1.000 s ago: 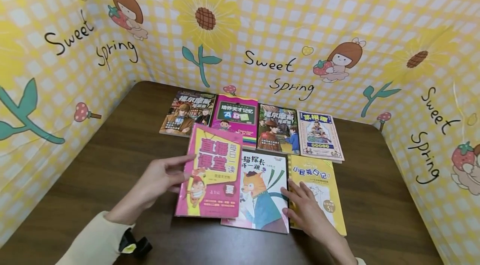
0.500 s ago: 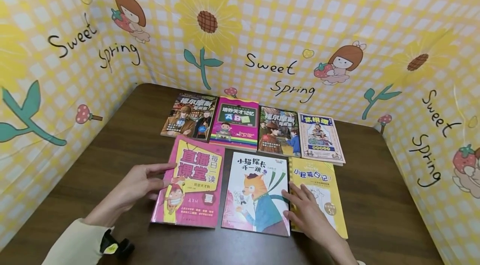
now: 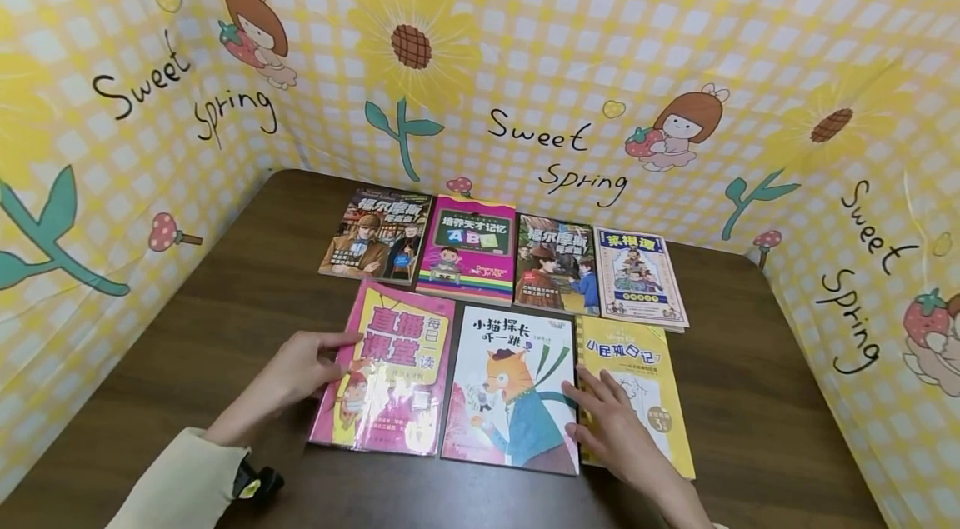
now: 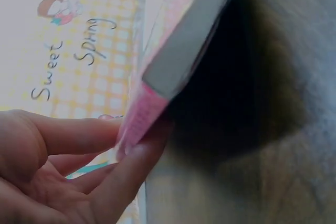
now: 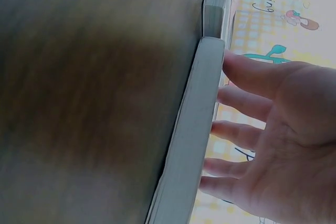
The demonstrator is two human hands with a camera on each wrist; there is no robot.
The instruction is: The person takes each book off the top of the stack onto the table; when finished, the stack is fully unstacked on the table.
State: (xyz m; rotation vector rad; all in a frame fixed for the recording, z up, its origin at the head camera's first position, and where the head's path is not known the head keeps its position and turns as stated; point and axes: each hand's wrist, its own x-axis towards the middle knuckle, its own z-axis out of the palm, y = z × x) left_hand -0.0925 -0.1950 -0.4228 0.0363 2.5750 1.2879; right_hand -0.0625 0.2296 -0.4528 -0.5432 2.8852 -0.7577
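Observation:
My left hand (image 3: 296, 375) pinches the spine of a pink storybook (image 3: 431, 329) between thumb and fingers. In the left wrist view the pink spine (image 4: 143, 113) sits tilted in that grip, with dark shadow under the book. To its right lies a white picture book with an orange cat (image 3: 504, 383), a narrow strip of table between them. My right hand (image 3: 618, 429) rests on the yellow book (image 3: 656, 371), fingers spread and its thumb side at the cat book's right edge. In the right wrist view its fingers touch the top of a book whose page edges (image 5: 197, 114) face the camera.
Several books form a back row: a detective book (image 3: 375, 237), a pink ABC book (image 3: 468, 250), a second detective book (image 3: 555, 262) and a pale blue-and-cream book (image 3: 641, 275). Yellow checked cloth (image 3: 525, 37) walls the back and sides of the dark wooden table (image 3: 202, 304).
The pink storybook has moved left and down, off the cat book it overlapped, then slightly right to lie beside it. My left hand moved with it; the right hand stayed in place.

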